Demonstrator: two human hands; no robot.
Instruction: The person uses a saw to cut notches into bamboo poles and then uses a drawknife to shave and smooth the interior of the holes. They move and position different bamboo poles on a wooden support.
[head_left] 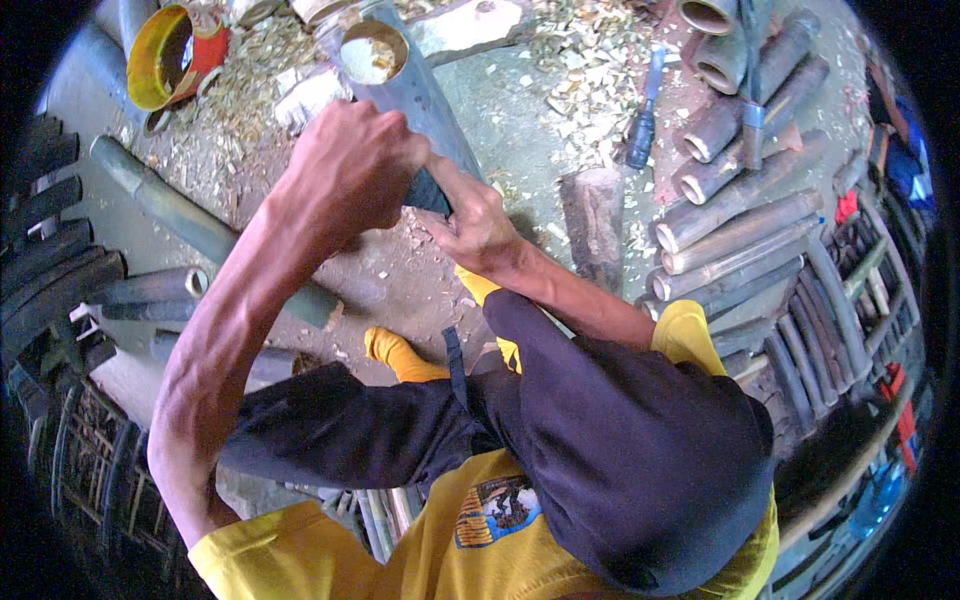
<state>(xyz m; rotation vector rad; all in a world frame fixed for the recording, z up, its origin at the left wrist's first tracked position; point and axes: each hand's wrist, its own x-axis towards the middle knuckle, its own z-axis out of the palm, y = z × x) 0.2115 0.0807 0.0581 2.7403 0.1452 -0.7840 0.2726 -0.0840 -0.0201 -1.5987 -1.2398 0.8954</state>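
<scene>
My left hand (pixel 355 165) is closed in a fist in front of a thick bamboo tube (pixel 440 115). Whatever the fist grips is hidden. Close against it, my right hand (pixel 475 220) has its thumb and fingers curled. A short dark piece (pixel 426 190) shows between the two hands, but its kind does not show. The bamboo tube slants away from me, its open far end facing up and pale inside. Its lower part passes behind my hands, so contact with them cannot be made out.
A yellow and red ring-shaped container (pixel 165 60) stands at the far left among wood shavings (pixel 590 80). A wooden block (pixel 595 225) and a dark-blue-handled tool (pixel 645 115) lie right of the tube. Bamboo lengths (pixel 740 230) are stacked at right; another bamboo pole (pixel 185 210) lies at left.
</scene>
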